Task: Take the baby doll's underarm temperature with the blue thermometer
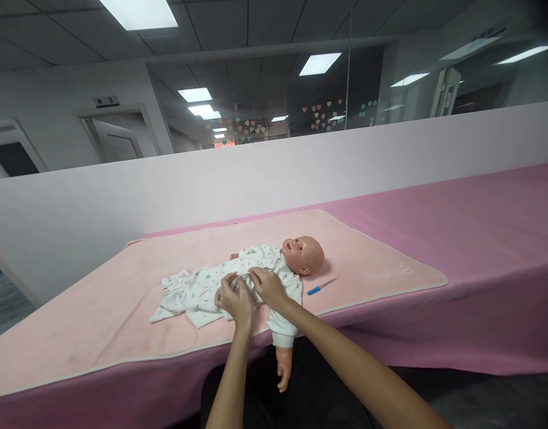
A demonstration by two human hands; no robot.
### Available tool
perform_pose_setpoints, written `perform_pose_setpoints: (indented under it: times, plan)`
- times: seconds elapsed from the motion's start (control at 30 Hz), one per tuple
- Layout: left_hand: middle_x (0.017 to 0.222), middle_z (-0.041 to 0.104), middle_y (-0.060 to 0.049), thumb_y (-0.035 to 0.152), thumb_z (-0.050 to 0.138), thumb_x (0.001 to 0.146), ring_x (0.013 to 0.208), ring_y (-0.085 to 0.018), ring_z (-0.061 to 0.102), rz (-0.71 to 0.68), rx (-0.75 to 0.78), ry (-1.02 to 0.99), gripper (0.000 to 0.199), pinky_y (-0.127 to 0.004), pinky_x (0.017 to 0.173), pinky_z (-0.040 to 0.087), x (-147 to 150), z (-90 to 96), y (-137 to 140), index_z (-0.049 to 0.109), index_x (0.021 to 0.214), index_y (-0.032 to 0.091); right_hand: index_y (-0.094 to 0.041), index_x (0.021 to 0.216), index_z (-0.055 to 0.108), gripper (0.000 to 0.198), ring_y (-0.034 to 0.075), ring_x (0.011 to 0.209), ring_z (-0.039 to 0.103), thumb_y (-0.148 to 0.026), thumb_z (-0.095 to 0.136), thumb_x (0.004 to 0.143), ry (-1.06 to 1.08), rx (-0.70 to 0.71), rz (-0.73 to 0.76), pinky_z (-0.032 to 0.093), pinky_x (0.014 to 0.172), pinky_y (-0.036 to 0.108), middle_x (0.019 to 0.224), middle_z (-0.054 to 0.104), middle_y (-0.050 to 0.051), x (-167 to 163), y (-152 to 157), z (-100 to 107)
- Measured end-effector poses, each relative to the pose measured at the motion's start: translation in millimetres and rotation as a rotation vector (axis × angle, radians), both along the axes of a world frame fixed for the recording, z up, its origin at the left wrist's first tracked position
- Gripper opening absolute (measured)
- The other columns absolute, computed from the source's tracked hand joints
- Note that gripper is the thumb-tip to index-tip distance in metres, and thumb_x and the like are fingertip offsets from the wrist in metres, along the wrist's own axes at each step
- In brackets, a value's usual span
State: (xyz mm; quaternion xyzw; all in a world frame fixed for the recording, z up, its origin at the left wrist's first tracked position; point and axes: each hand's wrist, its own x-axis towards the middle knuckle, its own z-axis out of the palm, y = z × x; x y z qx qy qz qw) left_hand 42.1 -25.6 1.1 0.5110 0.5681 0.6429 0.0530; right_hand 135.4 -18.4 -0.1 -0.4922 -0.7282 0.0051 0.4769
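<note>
A baby doll (304, 255) lies on its back, head to the right, in a white printed baby outfit (206, 293). Over the doll's belly, my left hand (237, 301) is closed in a pinch at the front of the clothing. My right hand (268, 286) pinches just beside it, near the chest. A thin white tie string (243, 274) seems to run between the fingertips of both hands; its ends are hidden. The doll's near arm (283, 366) hangs over the table edge, between my forearms.
A thermometer with a blue cap (313, 291) rests beside the doll's head. Under the doll is a peach mat (99, 286) with pale edging, laid over a pink tablecloth (479, 238). A low white partition (256, 179) with a glass pane above stands behind the table.
</note>
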Motion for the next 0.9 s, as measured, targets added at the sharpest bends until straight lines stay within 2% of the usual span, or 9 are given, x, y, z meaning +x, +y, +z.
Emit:
perform_pose_setpoints:
  times: [0.2,0.33,0.47,0.57,0.63,0.73,0.8,0.9]
  plan:
    - [0.089,0.06,-0.003,0.027,0.051,0.075,0.089,-0.019,0.058,-0.102,0.092,-0.15,0.016,-0.038,0.088,0.038,-2.7,-6.5,5.3,0.05,0.09,0.021,-0.02,0.092,0.06,0.024,0.013,0.082,0.057,-0.023,0.036,0.091,0.004,0.115,-0.011,0.043,0.069,0.022,0.095,0.059,0.005,-0.6,-4.0,1.1]
    - [0.087,0.059,-0.003,0.024,0.052,0.073,0.087,-0.018,0.057,-0.126,0.098,-0.202,0.017,-0.035,0.083,0.041,-2.8,-7.8,7.8,0.049,0.09,0.021,-0.019,0.091,0.061,0.024,0.013,0.077,0.057,-0.023,0.037,0.09,-0.025,0.15,-0.06,0.043,0.063,0.021,0.094,0.056,0.006,-1.2,-2.7,-1.2]
    - [0.085,0.059,-0.002,0.02,0.053,0.07,0.084,-0.017,0.057,-0.095,0.066,-0.275,0.021,-0.034,0.081,0.041,-3.8,-8.5,6.1,0.048,0.091,0.021,-0.019,0.087,0.062,0.022,0.012,0.071,0.056,-0.021,0.04,0.089,-0.099,0.199,-0.059,0.043,0.057,0.02,0.091,0.057,0.006,-1.7,-1.1,-0.6]
    - [0.083,0.059,-0.002,0.015,0.049,0.069,0.082,-0.017,0.057,0.001,0.038,-0.314,0.025,-0.035,0.08,0.04,-11.3,-8.4,-0.9,0.049,0.093,0.02,-0.019,0.089,0.063,0.022,0.012,0.068,0.057,-0.018,0.041,0.087,-0.123,0.303,-0.027,0.044,0.058,0.021,0.097,0.058,0.007,8.4,-10.3,2.9]
    - [0.085,0.059,-0.002,0.012,0.047,0.068,0.084,-0.019,0.055,0.113,0.032,-0.234,0.025,-0.038,0.083,0.037,-20.7,-6.5,-7.5,0.051,0.091,0.02,-0.019,0.092,0.063,0.026,0.013,0.073,0.058,-0.012,0.04,0.085,-0.102,0.38,-0.03,0.047,0.064,0.024,0.104,0.058,0.008,27.0,-23.4,2.7]
    - [0.083,0.059,-0.003,0.01,0.044,0.069,0.087,-0.022,0.052,0.246,0.088,0.066,0.021,-0.043,0.087,0.032,-36.3,2.5,-14.2,0.056,0.084,0.02,-0.018,0.091,0.063,0.028,0.016,0.085,0.06,-0.007,0.039,0.081,-0.076,0.439,-0.033,0.048,0.074,0.027,0.106,0.059,0.009,74.8,-47.1,-6.7]
    - [0.082,0.059,-0.004,0.012,0.043,0.071,0.087,-0.022,0.051,0.18,0.158,0.222,0.018,-0.04,0.084,0.034,-42.4,13.4,-12.9,0.057,0.08,0.02,-0.02,0.089,0.064,0.029,0.017,0.09,0.059,-0.008,0.039,0.08,-0.098,0.388,-0.085,0.048,0.079,0.03,0.096,0.062,0.007,114.5,-60.2,-17.7]
    - [0.083,0.06,-0.004,0.016,0.044,0.074,0.08,-0.019,0.053,-0.075,0.177,0.325,0.016,-0.032,0.074,0.041,-37.1,33.6,-0.3,0.058,0.081,0.02,-0.018,0.087,0.064,0.028,0.021,0.09,0.059,-0.014,0.038,0.08,-0.121,0.202,-0.325,0.047,0.081,0.036,0.094,0.064,0.009,169.5,-70.9,-33.8]
